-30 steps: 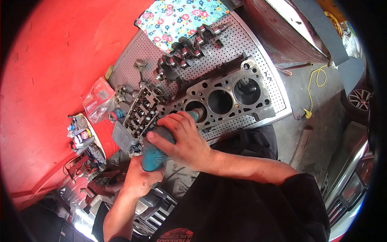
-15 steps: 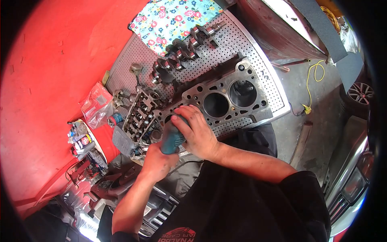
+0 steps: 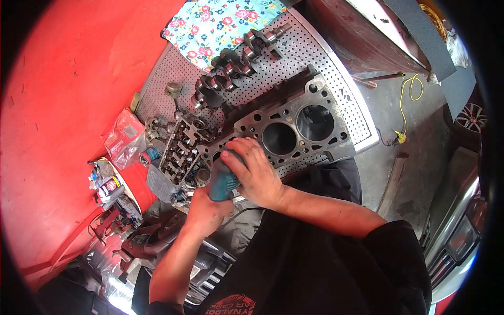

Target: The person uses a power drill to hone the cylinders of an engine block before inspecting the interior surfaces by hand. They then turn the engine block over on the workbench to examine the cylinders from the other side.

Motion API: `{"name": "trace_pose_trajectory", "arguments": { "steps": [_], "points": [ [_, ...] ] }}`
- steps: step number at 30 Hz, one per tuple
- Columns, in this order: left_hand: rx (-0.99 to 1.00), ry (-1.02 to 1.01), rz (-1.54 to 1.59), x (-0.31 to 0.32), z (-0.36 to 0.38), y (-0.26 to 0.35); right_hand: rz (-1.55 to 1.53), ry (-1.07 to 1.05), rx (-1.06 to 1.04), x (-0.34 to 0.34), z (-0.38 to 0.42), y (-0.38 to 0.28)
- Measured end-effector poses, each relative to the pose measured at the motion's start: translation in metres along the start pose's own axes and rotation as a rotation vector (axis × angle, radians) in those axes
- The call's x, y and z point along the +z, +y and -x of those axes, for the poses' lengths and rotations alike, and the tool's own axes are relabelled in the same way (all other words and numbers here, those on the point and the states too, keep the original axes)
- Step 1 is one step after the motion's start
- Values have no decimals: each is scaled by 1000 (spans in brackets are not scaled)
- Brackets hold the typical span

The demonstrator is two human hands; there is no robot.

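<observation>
My left hand (image 3: 206, 211) is wrapped round the lower end of a teal power drill (image 3: 223, 181), at its handle. My right hand (image 3: 258, 176) lies over the upper body of the drill, fingers curled and pressing on it. The drill sits above the near-left end of a grey engine block (image 3: 298, 142), over a cylinder bore that my hands mostly hide. The tool's tip is hidden too. Two open bores show to the right of my hands. Left of the drill is a cylinder head (image 3: 181, 149) with its valve gear exposed.
A crankshaft (image 3: 236, 68) lies behind the block on the perforated metal table (image 3: 346, 100), near a floral cloth (image 3: 215, 26). A piston with rod (image 3: 174, 90) stands at the left. A red drum (image 3: 137, 181) holds bottles. A power cord (image 3: 247, 211) runs below my hands.
The view has shifted slightly, so the table and parts appear a little further left and up. Both hands keep their hold on the drill.
</observation>
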State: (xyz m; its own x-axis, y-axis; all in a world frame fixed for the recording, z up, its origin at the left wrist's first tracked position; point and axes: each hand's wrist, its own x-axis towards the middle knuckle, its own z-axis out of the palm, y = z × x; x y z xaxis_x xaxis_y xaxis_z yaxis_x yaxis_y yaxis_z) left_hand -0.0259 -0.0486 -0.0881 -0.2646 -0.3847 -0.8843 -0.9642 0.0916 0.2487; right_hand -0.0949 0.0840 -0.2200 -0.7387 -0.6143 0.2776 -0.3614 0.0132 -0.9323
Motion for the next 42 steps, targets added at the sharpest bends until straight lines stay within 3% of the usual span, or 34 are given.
{"name": "trace_pose_trajectory", "arguments": {
  "steps": [14, 42],
  "points": [
    [44, 43, 104, -18, 83, 16, -41, 94, -137, -11, -16, -61],
    [85, 61, 167, -14, 88, 15, -31, 111, -168, -13, -16, -65]
  ]
}}
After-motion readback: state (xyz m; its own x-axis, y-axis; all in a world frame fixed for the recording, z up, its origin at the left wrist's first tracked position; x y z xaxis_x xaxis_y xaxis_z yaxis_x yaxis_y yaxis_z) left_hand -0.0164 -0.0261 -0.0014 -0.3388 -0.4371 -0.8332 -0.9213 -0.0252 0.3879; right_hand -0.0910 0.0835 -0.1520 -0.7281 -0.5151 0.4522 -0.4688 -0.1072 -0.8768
